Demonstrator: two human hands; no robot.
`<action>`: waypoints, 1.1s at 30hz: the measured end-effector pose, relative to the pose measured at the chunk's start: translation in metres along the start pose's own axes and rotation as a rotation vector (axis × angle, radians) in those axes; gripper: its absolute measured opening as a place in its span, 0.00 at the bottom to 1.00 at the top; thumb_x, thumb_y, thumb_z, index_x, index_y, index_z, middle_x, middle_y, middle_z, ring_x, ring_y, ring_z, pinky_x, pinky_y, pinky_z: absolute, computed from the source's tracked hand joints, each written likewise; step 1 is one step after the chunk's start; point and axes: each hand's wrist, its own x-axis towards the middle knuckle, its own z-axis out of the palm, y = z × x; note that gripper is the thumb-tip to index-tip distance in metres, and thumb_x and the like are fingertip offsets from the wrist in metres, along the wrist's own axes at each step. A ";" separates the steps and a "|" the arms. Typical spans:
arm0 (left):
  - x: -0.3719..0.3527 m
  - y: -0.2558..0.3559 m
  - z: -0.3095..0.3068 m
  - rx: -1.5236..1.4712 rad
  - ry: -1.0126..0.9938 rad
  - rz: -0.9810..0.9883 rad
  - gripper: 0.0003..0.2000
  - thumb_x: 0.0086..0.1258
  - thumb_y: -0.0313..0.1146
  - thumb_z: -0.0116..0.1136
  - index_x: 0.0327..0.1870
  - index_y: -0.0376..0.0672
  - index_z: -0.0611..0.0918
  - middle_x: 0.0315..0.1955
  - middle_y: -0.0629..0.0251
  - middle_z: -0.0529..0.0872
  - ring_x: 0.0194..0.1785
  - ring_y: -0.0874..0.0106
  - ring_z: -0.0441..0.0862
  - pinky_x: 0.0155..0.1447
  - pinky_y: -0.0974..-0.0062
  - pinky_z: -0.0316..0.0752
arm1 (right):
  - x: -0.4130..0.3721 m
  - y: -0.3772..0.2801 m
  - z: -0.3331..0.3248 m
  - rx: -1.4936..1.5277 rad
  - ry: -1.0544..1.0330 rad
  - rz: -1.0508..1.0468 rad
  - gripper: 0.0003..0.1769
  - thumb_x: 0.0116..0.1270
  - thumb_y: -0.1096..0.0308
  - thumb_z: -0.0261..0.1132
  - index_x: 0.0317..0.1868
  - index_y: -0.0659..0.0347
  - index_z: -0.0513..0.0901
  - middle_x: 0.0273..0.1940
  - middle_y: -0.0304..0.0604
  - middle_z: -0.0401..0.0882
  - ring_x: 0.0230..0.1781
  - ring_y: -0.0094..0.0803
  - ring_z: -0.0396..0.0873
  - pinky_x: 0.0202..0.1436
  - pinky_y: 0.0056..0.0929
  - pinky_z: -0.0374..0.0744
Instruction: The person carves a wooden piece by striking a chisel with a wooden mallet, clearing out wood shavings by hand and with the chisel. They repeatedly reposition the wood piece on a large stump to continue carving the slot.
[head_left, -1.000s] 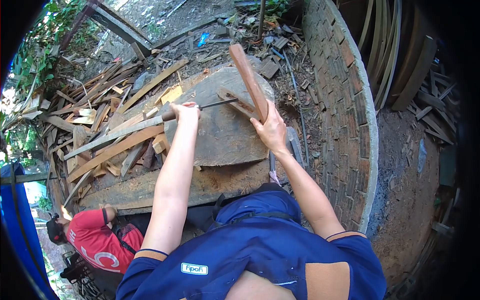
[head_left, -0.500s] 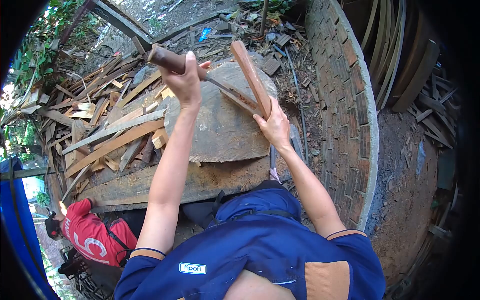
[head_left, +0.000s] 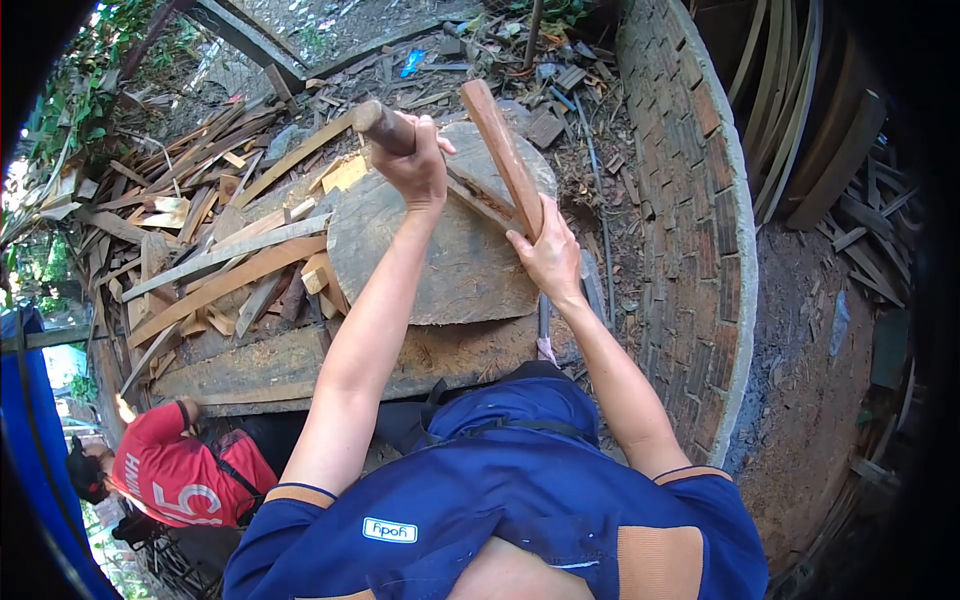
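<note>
The left hand [head_left: 413, 176] grips a handle [head_left: 382, 127], the right hand [head_left: 551, 252] a wooden bar [head_left: 502, 150].

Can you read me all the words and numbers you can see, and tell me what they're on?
"yody": upside down, on the white label of the dark blue shirt.
"5": big and sideways, on the red shirt; I can't tell if another number is beside it.
Small white letters on the red shirt: too blurred to read for sure.
I can't read any other words.

Bright daylight fills the scene, glaring white beside the blue tarp [head_left: 32, 430]; soft shadow lies under the wooden surface [head_left: 400, 250], fisheye distortion bends the brick wall [head_left: 690, 240], and black vignetting swallows the corners
</note>
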 end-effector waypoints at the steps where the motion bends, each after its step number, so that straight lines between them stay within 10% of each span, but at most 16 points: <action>1: -0.002 0.002 -0.001 -0.031 0.007 -0.039 0.07 0.64 0.18 0.55 0.35 0.39 0.71 0.25 0.64 0.76 0.17 0.75 0.75 0.20 0.74 0.76 | 0.000 0.001 -0.001 -0.003 -0.011 0.008 0.38 0.56 0.62 0.75 0.65 0.53 0.68 0.54 0.55 0.81 0.54 0.56 0.79 0.54 0.48 0.78; 11: -0.016 0.001 -0.010 0.036 0.071 -0.152 0.08 0.68 0.22 0.60 0.36 0.42 0.71 0.19 0.68 0.77 0.19 0.77 0.77 0.21 0.80 0.71 | 0.007 0.007 -0.004 -0.053 -0.025 -0.031 0.38 0.57 0.62 0.74 0.67 0.53 0.67 0.56 0.52 0.80 0.52 0.54 0.82 0.55 0.48 0.80; 14: -0.025 0.009 -0.002 0.041 0.057 -0.152 0.07 0.69 0.24 0.61 0.36 0.41 0.73 0.20 0.69 0.79 0.20 0.79 0.78 0.21 0.82 0.72 | 0.038 0.005 -0.027 0.165 -0.405 0.178 0.36 0.63 0.64 0.69 0.71 0.54 0.67 0.56 0.57 0.81 0.51 0.42 0.84 0.59 0.43 0.81; 23: -0.040 -0.010 0.004 0.227 -0.081 -0.028 0.08 0.67 0.27 0.66 0.32 0.43 0.76 0.22 0.72 0.80 0.22 0.82 0.78 0.26 0.83 0.73 | 0.034 -0.159 -0.147 0.235 0.240 -0.964 0.33 0.69 0.67 0.62 0.74 0.45 0.65 0.40 0.55 0.85 0.34 0.47 0.86 0.37 0.40 0.84; 26: -0.040 -0.013 0.008 0.204 -0.081 0.061 0.08 0.66 0.28 0.67 0.33 0.41 0.77 0.23 0.73 0.81 0.24 0.83 0.77 0.28 0.82 0.72 | 0.016 -0.152 -0.159 -0.600 -0.069 -0.779 0.34 0.68 0.66 0.62 0.74 0.41 0.66 0.31 0.50 0.80 0.27 0.39 0.83 0.34 0.35 0.84; 33: -0.045 0.006 -0.002 0.198 -0.112 -0.085 0.05 0.65 0.24 0.65 0.33 0.40 0.79 0.25 0.73 0.82 0.29 0.82 0.79 0.33 0.80 0.74 | 0.014 -0.131 -0.146 -0.380 0.122 -0.878 0.39 0.68 0.68 0.63 0.76 0.32 0.61 0.30 0.41 0.74 0.23 0.31 0.77 0.28 0.29 0.81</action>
